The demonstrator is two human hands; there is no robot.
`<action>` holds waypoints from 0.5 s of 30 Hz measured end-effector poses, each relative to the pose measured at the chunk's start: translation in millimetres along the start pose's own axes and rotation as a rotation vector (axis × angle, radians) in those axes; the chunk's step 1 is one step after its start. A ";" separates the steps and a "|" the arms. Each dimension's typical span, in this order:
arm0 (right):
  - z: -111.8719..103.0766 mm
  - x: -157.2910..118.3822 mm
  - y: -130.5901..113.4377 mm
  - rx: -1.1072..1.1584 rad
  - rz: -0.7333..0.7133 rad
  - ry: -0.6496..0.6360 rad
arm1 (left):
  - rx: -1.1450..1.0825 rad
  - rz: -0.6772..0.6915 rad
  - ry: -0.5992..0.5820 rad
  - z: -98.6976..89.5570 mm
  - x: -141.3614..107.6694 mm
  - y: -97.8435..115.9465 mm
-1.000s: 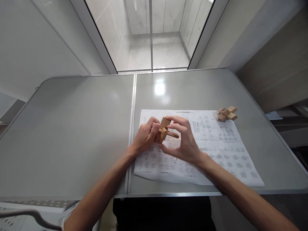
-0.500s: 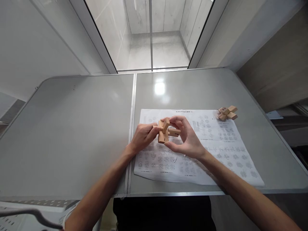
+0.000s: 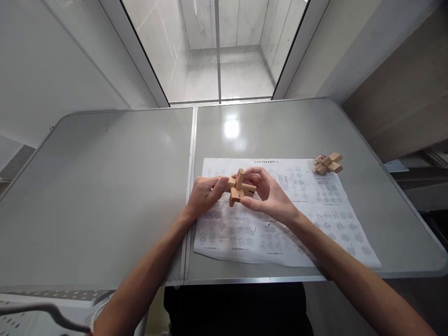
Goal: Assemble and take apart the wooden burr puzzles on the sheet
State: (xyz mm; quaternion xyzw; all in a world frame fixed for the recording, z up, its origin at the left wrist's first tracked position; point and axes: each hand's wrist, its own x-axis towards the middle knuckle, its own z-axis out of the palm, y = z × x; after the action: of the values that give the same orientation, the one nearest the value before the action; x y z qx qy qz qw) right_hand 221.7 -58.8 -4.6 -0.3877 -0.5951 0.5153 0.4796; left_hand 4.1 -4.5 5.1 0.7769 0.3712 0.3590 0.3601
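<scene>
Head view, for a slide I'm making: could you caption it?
Both hands hold interlocked wooden blocks above a printed sheet; a second wooden block cluster sits at its far right corner.

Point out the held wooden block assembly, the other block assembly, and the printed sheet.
Held block assembly point(image 3: 238, 189), head view: its central joint.
Other block assembly point(image 3: 327, 162), head view: middle of its blocks.
Printed sheet point(image 3: 276, 235), head view: lower middle.

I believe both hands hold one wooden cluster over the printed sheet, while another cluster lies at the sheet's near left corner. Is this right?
Not the corner: the head view shows the other cluster at the far right corner of the printed sheet. The left hand and right hand do hold the first cluster over it.
</scene>
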 end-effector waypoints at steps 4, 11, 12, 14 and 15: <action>-1.8 1.0 -0.7 0.034 0.027 0.003 | 0.007 -0.002 0.011 -0.9 0.8 -2.7; -1.8 -0.7 -10.5 0.135 0.224 -0.034 | 0.005 0.053 0.036 3.1 0.7 -9.9; -1.7 -0.9 -11.6 0.143 0.230 -0.035 | 0.006 0.053 0.035 3.6 0.5 -9.9; -1.5 -1.4 -13.0 0.161 0.240 -0.052 | 0.005 0.054 0.022 4.7 0.1 -9.3; -1.4 -1.6 -13.6 0.171 0.249 -0.065 | 0.002 0.058 0.012 5.2 -0.2 -8.9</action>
State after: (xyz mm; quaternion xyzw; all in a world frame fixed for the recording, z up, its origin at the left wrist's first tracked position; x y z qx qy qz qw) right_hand 223.9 -62.3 8.5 -0.3994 -0.5116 0.6320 0.4235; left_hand 5.4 -2.1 -4.8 0.7856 0.3513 0.3734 0.3464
